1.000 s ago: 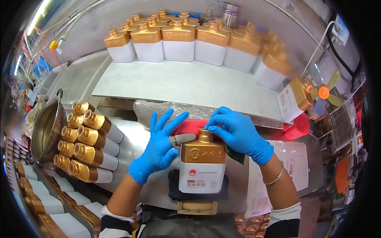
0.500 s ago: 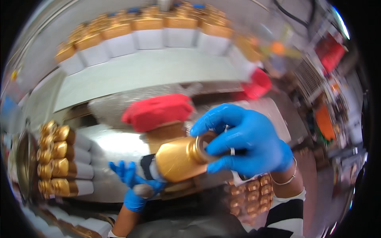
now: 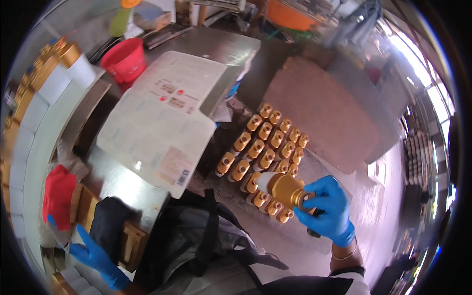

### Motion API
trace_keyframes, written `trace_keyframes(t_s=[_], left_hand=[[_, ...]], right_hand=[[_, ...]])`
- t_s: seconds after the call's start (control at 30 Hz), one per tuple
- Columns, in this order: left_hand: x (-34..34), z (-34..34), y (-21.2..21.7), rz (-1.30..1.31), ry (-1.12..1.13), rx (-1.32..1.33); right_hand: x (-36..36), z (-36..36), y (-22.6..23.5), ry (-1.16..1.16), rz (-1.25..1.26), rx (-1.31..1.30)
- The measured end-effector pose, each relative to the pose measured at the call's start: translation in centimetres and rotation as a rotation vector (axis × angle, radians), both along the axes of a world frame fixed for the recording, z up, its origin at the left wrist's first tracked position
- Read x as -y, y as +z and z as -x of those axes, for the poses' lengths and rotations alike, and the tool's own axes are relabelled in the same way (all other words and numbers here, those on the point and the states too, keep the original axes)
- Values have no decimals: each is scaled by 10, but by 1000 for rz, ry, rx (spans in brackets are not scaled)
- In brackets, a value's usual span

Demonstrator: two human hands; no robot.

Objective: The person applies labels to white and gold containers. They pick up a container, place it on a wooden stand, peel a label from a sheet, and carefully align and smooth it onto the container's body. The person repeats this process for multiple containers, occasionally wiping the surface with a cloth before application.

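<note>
My right hand (image 3: 325, 209), in a blue glove, grips the neck of a bottle (image 3: 284, 189) with a gold upper part and a white lower part. The bottle is tilted, its mouth toward my palm, and overlaps the nearest of several rows of similar gold bottles (image 3: 255, 149) low on the right. Away at the lower left, my gloved left hand (image 3: 96, 258) has its fingers spread. It is beside a dark cloth (image 3: 109, 223) draped over a wooden block (image 3: 132, 245), with a red cloth (image 3: 60, 196) just beyond.
A pale flat panel with printed labels (image 3: 152, 118) lies on the metal table (image 3: 123, 189). Behind it stands a red bucket (image 3: 125, 61). More gold-and-white bottles (image 3: 51, 81) line the left side. A brown sheet (image 3: 319, 108) lies past the rows.
The view has swung right. My right hand has carried the bottle from the table over to the rows of bottles. My left hand, near the bottle's base before, is now apart from it.
</note>
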State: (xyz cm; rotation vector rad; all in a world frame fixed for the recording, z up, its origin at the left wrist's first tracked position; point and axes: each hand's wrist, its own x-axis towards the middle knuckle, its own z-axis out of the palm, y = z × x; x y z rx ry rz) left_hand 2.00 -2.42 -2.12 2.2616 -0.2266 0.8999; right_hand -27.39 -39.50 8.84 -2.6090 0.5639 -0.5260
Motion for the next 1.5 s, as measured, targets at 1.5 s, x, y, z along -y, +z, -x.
trace_keyframes(t_s=[1.5], left_hand=[[190, 60, 91, -939, -316, 193]], right_hand=[[351, 221, -496, -1302, -323, -219]])
